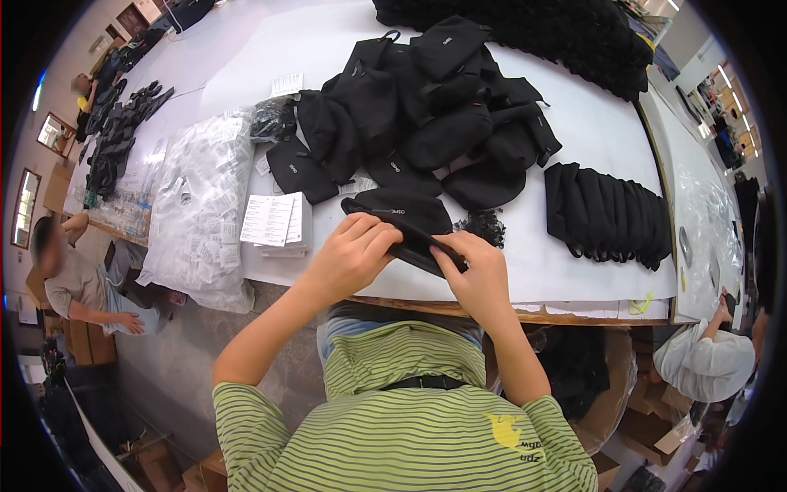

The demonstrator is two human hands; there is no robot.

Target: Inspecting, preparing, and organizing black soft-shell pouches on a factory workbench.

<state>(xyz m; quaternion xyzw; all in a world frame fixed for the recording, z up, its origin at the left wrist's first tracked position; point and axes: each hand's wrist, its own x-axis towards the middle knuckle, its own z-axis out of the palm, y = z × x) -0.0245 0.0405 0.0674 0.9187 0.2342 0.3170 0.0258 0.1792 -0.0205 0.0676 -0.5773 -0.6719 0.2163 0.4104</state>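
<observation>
Between my two hands is a black fabric pouch [410,211], held over the near edge of the table with its opening spread toward me. My left hand [354,250] pinches the pouch's left side, fingers bent over the rim. On the right side, my right hand [475,266] grips the same rim, thumb at the opening. What lies inside the pouch is hidden. Just beyond it rises a loose heap of similar black pouches [410,107]. A small pile of tiny black pieces [484,228] lies right behind my right hand.
White printed cards [275,221] are stacked left of my left hand. Beside them sits a large clear bag of labels [201,197]. A row of black pouches [607,215] stands at the right, and more black goods [525,37] lie at the back. Other people [90,287] are at both sides.
</observation>
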